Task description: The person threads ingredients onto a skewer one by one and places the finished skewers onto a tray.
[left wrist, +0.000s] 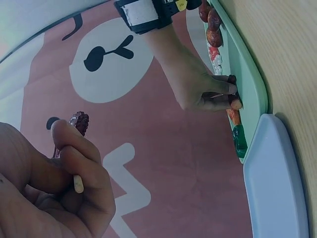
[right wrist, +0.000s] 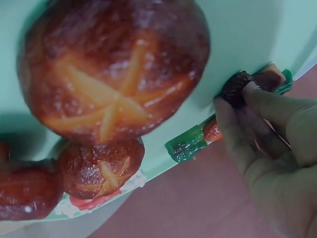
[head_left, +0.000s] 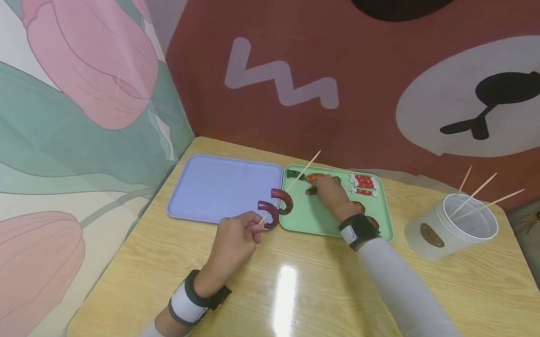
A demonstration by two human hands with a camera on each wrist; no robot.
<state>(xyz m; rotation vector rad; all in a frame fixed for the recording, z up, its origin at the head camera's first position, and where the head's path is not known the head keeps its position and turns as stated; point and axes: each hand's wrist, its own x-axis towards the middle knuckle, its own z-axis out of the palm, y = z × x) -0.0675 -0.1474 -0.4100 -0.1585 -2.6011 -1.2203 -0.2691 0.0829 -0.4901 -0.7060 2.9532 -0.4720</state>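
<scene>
My left hand (head_left: 235, 239) grips a wooden skewer (head_left: 308, 165) near its lower end. Two dark red, curled tentacle-like pieces (head_left: 287, 202) are threaded on it, above the fingers. Over the green tray (head_left: 294, 221), my right hand (head_left: 333, 196) pinches a dark brown, bumpy piece (right wrist: 235, 90) between thumb and fingertips. Beside those fingers lie green-and-orange pieces (right wrist: 187, 145). Brown mushrooms with star-shaped cuts (right wrist: 116, 94) fill much of the right wrist view, nearer the camera. Red-and-white rolls (head_left: 364, 184) lie at the tray's back right.
A blue-purple tray (head_left: 228, 186) stands left of the green one. To the right, a white bucket (head_left: 424, 232) holds several upright skewers (head_left: 479, 188). The wooden table (head_left: 327, 293) meets a patterned wall covering (head_left: 290, 129) behind the trays.
</scene>
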